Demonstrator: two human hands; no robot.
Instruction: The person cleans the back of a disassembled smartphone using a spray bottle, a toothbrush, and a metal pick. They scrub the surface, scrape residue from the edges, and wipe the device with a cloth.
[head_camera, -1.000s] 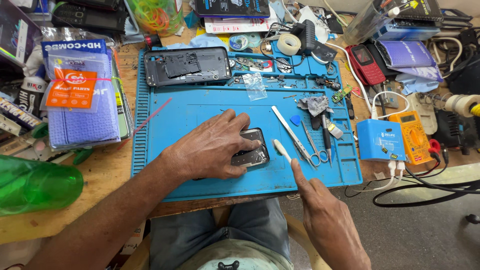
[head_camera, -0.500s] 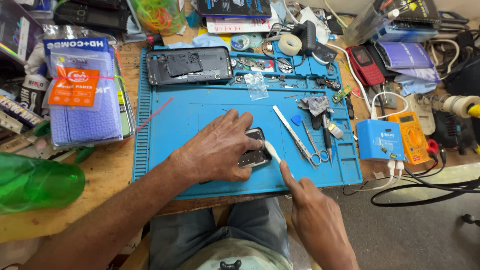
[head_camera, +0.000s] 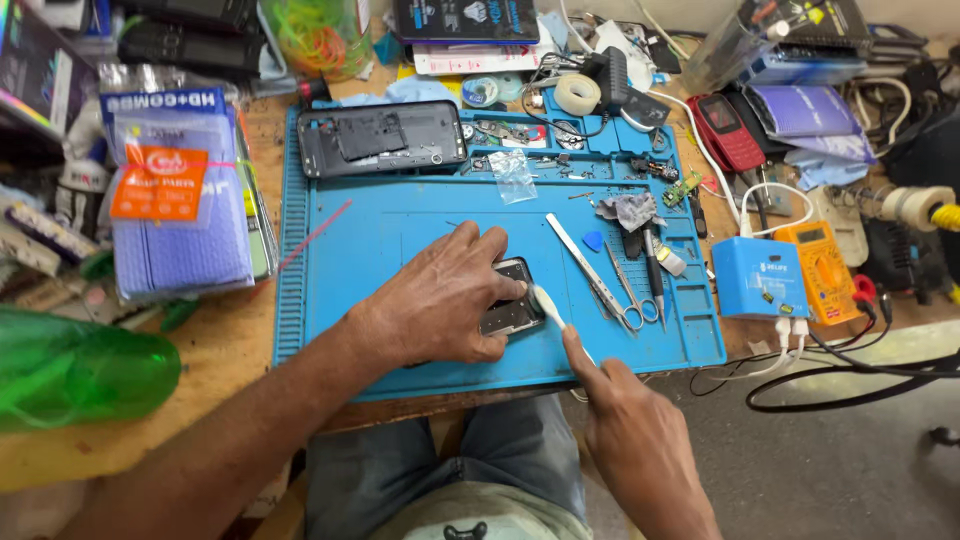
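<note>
Near the front edge of the blue work mat, left hand spread flat, pressing down a dark phone part, right hand closed around a white brush, its tip touching the part, tweezers just beside.

Both forearms are showing bare, with no sleeves, watch or rings in view on the left hand or the right hand. The person is wearing blue denim jeans and a pale greenish shirt bearing a small dark mark at its hem.
</note>
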